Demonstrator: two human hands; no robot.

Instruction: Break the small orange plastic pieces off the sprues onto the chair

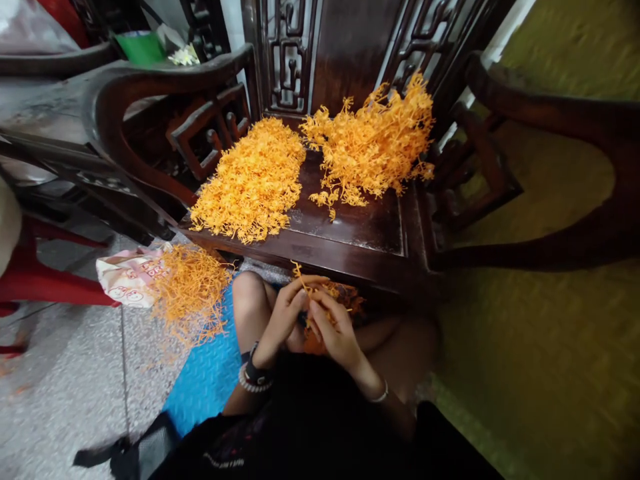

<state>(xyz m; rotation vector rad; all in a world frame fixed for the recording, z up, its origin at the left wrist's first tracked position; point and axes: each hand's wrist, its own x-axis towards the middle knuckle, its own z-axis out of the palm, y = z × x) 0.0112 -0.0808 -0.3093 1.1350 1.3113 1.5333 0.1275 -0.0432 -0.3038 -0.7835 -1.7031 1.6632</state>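
Note:
My left hand [290, 308] and my right hand [336, 328] meet over my lap, fingertips pinched close together. Between them is a thin orange branched plastic-looking strip [299, 272], its tip poking up past my left fingers. How much of it each hand grips is partly hidden. More orange pieces [345, 293] lie in my lap behind and below the hands. On the dark wooden chair seat [350, 230] before me are two orange heaps: a flatter pile of small pieces [255, 180] at left and a taller tangle of branched pieces [375, 143] at right.
Loose thin orange strips [193, 290] spill over the floor beside a printed bag [133, 277], by a blue mat [205, 373]. Curved chair arms [115, 100] flank the seat. A red stool [55, 273] stands at left, and a green container [141, 47] sits at upper left.

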